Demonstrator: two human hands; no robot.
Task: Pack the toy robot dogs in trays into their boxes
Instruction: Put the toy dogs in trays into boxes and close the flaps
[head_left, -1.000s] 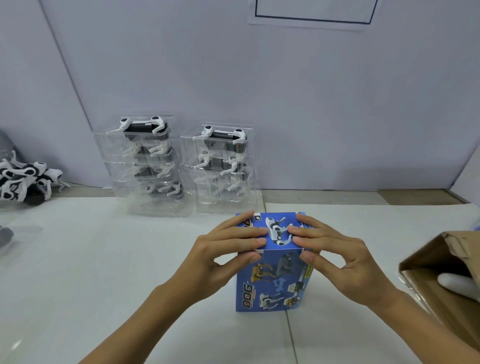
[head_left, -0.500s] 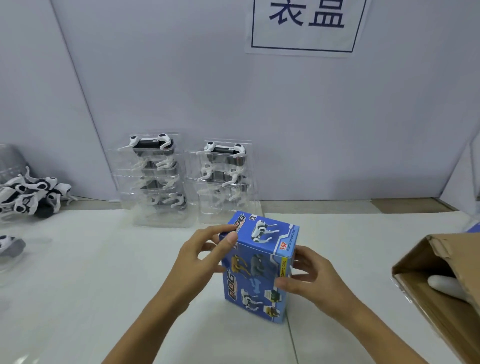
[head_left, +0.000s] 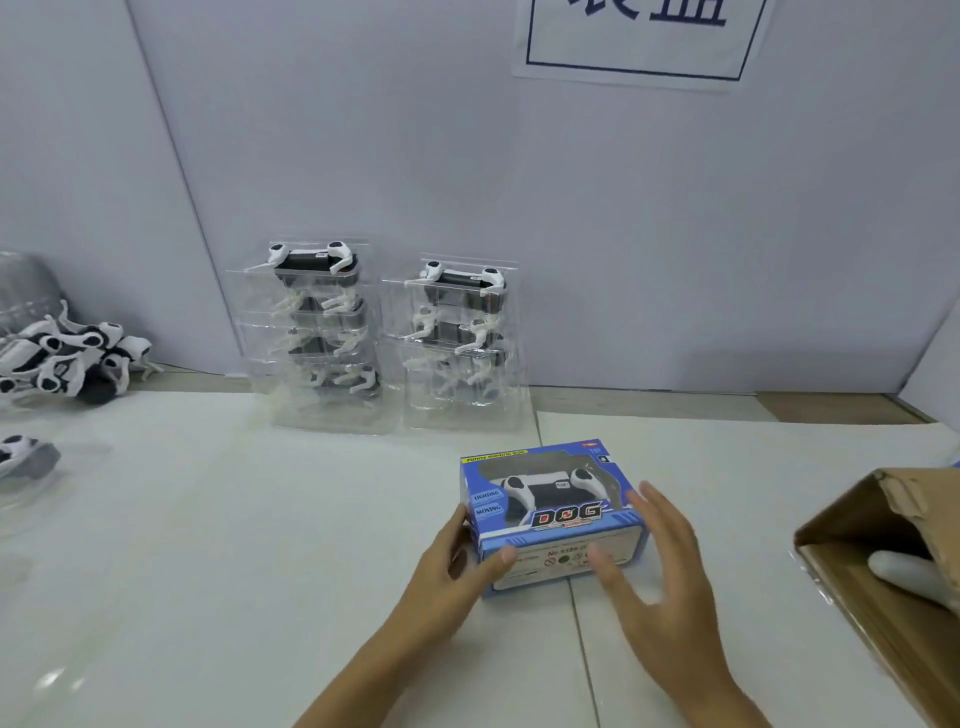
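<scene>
Blue cardboard now lies flat: the box (head_left: 553, 514), which stood upright on end between both hands 1 s ago and was tipping at an angle 0.5 s ago, rests on its back on the white table (head_left: 208, 545), window face up, with a toy dog showing through the window. That suggests this box is closed and filled, so 1 unit looks done and the next tray can be fetched. From the head view, the left hand (head_left: 457, 566) lies against the box's near left corner, fingers along the left side and thumb on the front face, a light hold, not a firm grip. The right hand (head_left: 660, 571) is spread wide with straight fingers at the box's right end, holding nothing; whether it touches the box I cannot tell. Behind the box, 2 stacks of trays (head_left: 384, 338) with dogs lean against the wall, waiting to be packed. Loose dogs (head_left: 67, 353) lie at the far left, and an open brown carton (head_left: 857, 597) sits at the right edge.
</scene>
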